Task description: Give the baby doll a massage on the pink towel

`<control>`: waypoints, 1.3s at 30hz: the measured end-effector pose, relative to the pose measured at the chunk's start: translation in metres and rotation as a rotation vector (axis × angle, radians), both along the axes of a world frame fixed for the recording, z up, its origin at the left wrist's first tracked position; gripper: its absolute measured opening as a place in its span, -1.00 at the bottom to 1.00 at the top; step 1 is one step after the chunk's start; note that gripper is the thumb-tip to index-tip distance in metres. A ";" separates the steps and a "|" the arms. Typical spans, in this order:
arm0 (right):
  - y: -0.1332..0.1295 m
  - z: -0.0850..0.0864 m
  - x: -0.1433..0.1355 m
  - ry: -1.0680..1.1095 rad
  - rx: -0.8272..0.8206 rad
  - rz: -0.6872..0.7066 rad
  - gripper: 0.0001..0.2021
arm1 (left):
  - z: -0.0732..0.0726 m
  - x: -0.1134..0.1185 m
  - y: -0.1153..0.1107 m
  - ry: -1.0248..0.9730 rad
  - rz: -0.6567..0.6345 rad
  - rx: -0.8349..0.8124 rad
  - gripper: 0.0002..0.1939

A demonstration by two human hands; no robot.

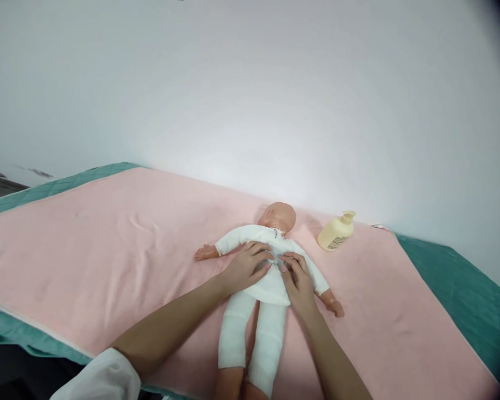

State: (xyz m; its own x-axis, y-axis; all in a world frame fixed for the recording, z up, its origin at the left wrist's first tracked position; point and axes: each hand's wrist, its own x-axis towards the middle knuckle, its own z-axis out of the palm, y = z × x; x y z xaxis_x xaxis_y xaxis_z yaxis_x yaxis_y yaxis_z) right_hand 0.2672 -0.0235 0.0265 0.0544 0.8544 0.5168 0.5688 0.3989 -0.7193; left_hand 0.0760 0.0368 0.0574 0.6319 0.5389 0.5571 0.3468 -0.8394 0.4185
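Note:
A baby doll (268,305) in white cloth lies stretched out, with its bald head away from me and its arms spread. My left hand (248,268) rests on the left part of its torso, fingers extended and thumb apart. On the right part lies my right hand (298,278), also with fingers spread and thumb apart. The two sets of fingertips nearly meet at the middle of the white garment (270,290), where the cloth creases. A small dark tie or thread shows at the neck. My hands cover part of the torso.
A pale yellow pump bottle (336,232) stands to the right of the doll's head. Beneath everything spreads a pink blanket (108,250) over a green quilted cover (454,278). A plain pale wall (250,100) rises behind the far edge.

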 end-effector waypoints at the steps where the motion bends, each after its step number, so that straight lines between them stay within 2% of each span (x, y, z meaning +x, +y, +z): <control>1: 0.000 0.000 0.000 -0.004 0.002 -0.006 -0.73 | 0.000 0.000 0.000 0.000 0.005 -0.001 -0.79; 39: 0.001 0.001 0.001 -0.011 -0.044 0.003 -0.70 | 0.002 0.000 -0.002 0.025 0.039 -0.037 -0.70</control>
State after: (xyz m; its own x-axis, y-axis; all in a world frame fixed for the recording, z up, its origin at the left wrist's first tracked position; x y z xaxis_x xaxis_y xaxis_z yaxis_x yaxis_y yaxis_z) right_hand 0.2678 -0.0225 0.0272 0.0459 0.8767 0.4789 0.5756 0.3686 -0.7299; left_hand 0.0759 0.0348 0.0597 0.6232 0.5833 0.5209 0.3901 -0.8091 0.4395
